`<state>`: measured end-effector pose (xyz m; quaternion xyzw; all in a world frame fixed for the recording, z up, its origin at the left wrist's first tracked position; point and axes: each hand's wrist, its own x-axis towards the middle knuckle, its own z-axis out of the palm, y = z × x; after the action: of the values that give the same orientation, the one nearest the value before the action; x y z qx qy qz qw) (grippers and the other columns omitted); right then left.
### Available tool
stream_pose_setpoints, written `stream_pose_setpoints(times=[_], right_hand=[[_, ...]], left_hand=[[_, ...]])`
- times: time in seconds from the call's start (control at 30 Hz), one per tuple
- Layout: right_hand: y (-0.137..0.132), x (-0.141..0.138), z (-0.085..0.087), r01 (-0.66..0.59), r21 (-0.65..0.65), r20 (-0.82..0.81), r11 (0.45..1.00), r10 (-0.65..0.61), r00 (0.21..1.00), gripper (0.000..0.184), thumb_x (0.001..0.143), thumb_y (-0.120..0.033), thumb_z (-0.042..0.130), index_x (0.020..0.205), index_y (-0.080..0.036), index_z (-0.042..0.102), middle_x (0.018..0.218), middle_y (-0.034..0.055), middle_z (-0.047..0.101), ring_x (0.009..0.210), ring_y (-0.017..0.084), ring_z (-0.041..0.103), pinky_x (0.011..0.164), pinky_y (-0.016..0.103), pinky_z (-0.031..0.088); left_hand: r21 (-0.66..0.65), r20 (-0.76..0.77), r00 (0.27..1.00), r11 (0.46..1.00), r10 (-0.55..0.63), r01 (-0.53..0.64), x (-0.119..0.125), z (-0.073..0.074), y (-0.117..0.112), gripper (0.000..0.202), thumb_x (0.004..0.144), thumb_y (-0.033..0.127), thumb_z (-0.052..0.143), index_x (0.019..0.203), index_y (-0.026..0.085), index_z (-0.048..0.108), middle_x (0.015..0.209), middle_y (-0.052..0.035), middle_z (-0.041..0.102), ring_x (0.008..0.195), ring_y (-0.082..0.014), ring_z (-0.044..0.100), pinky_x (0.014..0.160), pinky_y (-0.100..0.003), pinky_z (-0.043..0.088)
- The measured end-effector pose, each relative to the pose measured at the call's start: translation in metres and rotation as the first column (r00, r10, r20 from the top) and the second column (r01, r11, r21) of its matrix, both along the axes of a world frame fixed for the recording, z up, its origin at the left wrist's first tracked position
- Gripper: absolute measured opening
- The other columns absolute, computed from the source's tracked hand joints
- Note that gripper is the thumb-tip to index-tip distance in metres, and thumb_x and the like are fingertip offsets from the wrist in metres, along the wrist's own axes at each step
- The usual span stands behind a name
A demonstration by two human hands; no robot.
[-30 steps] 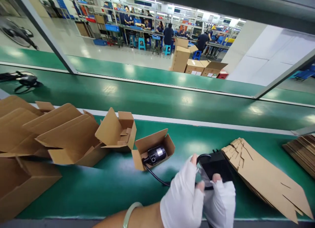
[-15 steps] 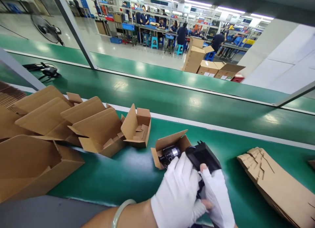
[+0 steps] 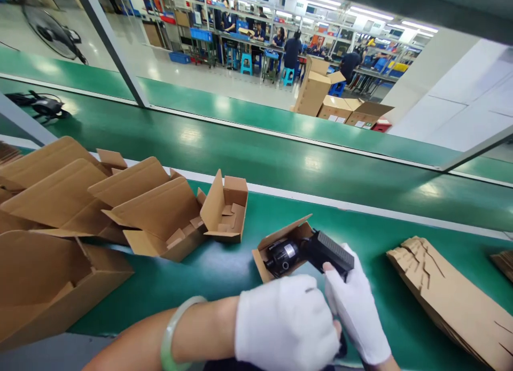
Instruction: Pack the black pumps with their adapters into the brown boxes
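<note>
My right hand (image 3: 355, 307), in a white glove, is closed around a black ribbed power adapter (image 3: 331, 252) and holds its end at the mouth of a small open cardboard box (image 3: 276, 237). A black cylindrical pump (image 3: 282, 253) lies inside that box. My left hand (image 3: 286, 323), also gloved, is curled shut just below the box; what its fingers grip is hidden. A pale green bangle (image 3: 172, 331) sits on my left wrist. Everything rests on the green conveyor belt (image 3: 208, 285).
Several open empty cardboard boxes (image 3: 160, 216) crowd the belt at left. Flat folded cartons (image 3: 449, 296) lie at right. A second green belt (image 3: 280, 162) runs behind, with a black device (image 3: 44, 106) far left. People work at benches in the background.
My right hand has carried the adapter left and down to the small box's opening. My left hand has closed into a fist lower down. The view has shifted slightly.
</note>
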<state>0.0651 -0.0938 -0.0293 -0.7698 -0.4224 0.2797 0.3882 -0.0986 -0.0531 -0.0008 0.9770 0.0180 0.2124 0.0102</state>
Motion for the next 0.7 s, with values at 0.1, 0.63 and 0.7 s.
stream_pose_setpoints(times=[0.1,0.63,0.7], right_hand=[[0.006,0.004,0.005,-0.029,-0.092,0.322,0.995,0.057,0.945,0.05,0.082,-0.046,0.048,0.124,-0.018,0.044,0.088,0.0063,0.067,0.074,0.024,0.064,0.06,0.03,0.049],[0.032,-0.022,-0.008,-0.07,-0.499,0.855,0.864,0.504,0.124,0.035,0.092,-0.02,0.037,0.124,-0.006,0.045,0.076,0.0106,0.06,0.052,0.023,0.063,0.043,0.027,0.042],[0.037,-0.025,-0.003,-0.062,-0.537,0.827,0.841,0.54,0.158,0.034,0.091,-0.015,0.036,0.121,-0.005,0.045,0.074,0.0105,0.059,0.053,0.025,0.064,0.044,0.029,0.044]], left_hand=[[-0.046,-0.153,0.97,0.98,0.187,-0.196,-0.022,-0.005,0.016,0.027,0.081,0.034,0.057,0.094,0.011,0.059,0.084,-0.0079,0.06,0.081,-0.0232,0.056,0.068,-0.036,0.044],[-0.086,-0.587,0.696,0.823,0.414,-0.562,0.028,-0.029,0.004,0.035,0.079,0.0,0.039,0.109,0.001,0.058,0.086,-0.02,0.066,0.061,-0.0266,0.066,0.046,-0.036,0.053],[-0.093,-0.605,0.677,0.808,0.419,-0.582,0.032,-0.03,0.003,0.035,0.081,0.0,0.039,0.11,0.0,0.057,0.089,-0.0221,0.066,0.062,-0.026,0.067,0.047,-0.035,0.053]])
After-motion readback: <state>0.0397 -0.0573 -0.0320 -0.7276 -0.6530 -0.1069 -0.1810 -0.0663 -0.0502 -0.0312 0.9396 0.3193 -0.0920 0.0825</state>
